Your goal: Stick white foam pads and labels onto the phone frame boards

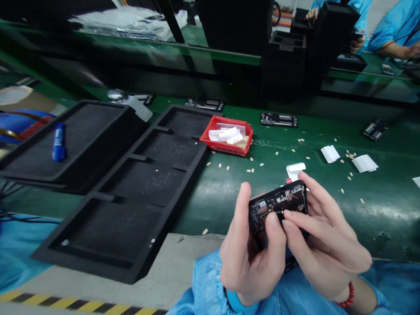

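Observation:
Low on the right, an opened phone [275, 202] with its circuit board exposed is held tilted between both hands. My left hand [251, 258] is wrapped round its left side, with the thumb lying on the board. The fingers of my right hand [328, 245] reach round the phone's right edge. Its thumb and index finger are pinched together over the middle of the board; whatever may be between those two fingertips is too small to make out. Just behind the phone lies a folded white paper [295, 169].
A red bin [226, 147] contains white papers and small tan pieces. To its left stretches a black compartment tray [131, 227], beside a black box [82, 135] with a blue marker [59, 142] on it. More opened phones [278, 120] and scattered tan bits lie on the green bench [229, 197]. Co-workers' hands [357, 43] show beyond.

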The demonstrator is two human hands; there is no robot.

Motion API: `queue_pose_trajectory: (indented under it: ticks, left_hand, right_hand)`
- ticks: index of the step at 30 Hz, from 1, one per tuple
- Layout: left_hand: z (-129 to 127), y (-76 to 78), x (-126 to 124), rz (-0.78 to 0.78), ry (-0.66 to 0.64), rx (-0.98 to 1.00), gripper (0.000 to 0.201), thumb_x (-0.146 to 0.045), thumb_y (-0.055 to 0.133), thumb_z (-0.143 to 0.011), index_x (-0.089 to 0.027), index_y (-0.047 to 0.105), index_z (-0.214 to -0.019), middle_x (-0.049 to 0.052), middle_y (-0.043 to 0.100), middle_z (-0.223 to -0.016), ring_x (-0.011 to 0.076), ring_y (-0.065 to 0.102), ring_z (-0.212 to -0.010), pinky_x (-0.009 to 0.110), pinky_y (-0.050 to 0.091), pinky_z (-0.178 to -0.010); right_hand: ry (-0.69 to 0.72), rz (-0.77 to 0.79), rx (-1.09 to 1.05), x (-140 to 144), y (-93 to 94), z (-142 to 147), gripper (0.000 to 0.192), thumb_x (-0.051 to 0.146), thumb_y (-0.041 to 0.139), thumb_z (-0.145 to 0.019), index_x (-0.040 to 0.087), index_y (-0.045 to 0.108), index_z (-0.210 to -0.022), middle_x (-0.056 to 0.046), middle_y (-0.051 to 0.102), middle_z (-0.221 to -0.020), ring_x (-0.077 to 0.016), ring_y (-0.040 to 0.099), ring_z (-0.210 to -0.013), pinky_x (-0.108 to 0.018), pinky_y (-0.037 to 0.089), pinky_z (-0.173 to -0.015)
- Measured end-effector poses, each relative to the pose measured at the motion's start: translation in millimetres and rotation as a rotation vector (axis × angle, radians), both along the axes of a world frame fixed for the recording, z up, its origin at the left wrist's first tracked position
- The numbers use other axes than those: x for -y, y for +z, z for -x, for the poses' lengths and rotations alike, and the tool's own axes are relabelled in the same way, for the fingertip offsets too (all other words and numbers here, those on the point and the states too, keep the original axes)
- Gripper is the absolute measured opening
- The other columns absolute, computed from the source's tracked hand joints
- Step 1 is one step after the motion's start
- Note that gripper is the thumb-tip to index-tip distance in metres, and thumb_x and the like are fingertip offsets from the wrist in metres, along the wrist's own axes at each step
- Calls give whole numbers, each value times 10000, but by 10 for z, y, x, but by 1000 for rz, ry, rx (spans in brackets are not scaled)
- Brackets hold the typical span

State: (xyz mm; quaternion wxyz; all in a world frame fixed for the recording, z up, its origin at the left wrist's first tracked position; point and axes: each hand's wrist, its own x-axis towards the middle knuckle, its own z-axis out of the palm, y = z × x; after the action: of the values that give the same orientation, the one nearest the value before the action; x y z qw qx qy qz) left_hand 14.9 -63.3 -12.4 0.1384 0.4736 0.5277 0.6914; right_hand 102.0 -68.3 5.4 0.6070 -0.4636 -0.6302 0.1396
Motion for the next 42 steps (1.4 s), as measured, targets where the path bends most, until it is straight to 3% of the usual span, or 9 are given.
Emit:
queue_pose_trajectory:
  ticks: [9,13,19,24,27,30,34,37,42]
  left_hand:
    - [-12,22,25,18,30,-23,598,-64,705,-823,-360,630,-1338,-85,762,-1217,45,735,-753,97,592,-748]
    - [53,30,-14,100,-72,-20,544,-93,691,-877,-312,616,-1370,-37,787,-1160,78,756,-776,125,610,-757]
    - [156,34,-102,152,-332,206,390,-221,572,-986,-266,629,-1369,28,701,-1340,215,738,-1105,231,627,-894]
    - [97,21,-238,163,-264,177,459,-199,699,-899,-238,641,-1353,46,747,-1262,179,772,-999,194,626,-858]
    - [95,-55,-528,219,-346,128,470,-264,677,-909,-172,620,-1366,96,746,-1252,205,763,-1017,244,629,-865]
    - [128,-199,-953,284,-597,45,612,-313,644,-920,-215,461,-1497,116,669,-1358,195,749,-992,298,613,-882]
    - [212,-378,-1387,130,-459,184,491,-296,586,-916,-171,526,-1387,122,699,-1181,164,729,-842,289,593,-754]
    - [297,-452,-1444,99,-398,290,371,-257,570,-907,-157,570,-1265,47,720,-911,124,673,-621,264,562,-617]
    - [351,-485,-1355,106,-408,272,219,-246,559,-919,-160,635,-1105,2,704,-753,119,644,-555,262,553,-589]
  right_hand:
    - [-21,-39,261,79,-41,-69,281,21,708,-828,161,738,-1070,-72,445,-1588,-270,652,-1251,-378,635,-992]
    - [-49,-79,383,63,-57,-99,350,20,706,-833,158,725,-1155,-87,446,-1589,-298,593,-1328,-428,595,-1057]
    - [115,190,-135,-12,-125,-151,486,25,594,-916,295,650,-1316,-60,531,-1529,-275,601,-1329,-428,607,-1028]
    - [359,471,-346,155,-302,-268,631,129,580,-975,339,383,-1537,-80,692,-1348,-199,730,-1137,-347,637,-941]
    - [446,675,-323,95,-481,-449,478,324,604,-984,236,525,-1447,-99,788,-1102,-200,788,-930,-351,664,-829]
    - [229,812,-138,-390,-549,-877,527,505,653,-916,140,633,-1295,-94,794,-921,-223,777,-815,-396,656,-792]
    - [-123,751,9,-1437,-309,-1748,385,392,575,-1001,135,598,-1287,-94,730,-1089,-201,728,-925,-407,611,-853]
    - [-284,730,148,-2103,-137,-2247,345,358,626,-980,163,606,-1265,-95,645,-1255,-230,672,-1060,-437,586,-891]
    - [-292,715,450,-2773,-307,-2291,372,348,628,-978,165,588,-1299,-104,612,-1315,-243,650,-1118,-455,565,-935]
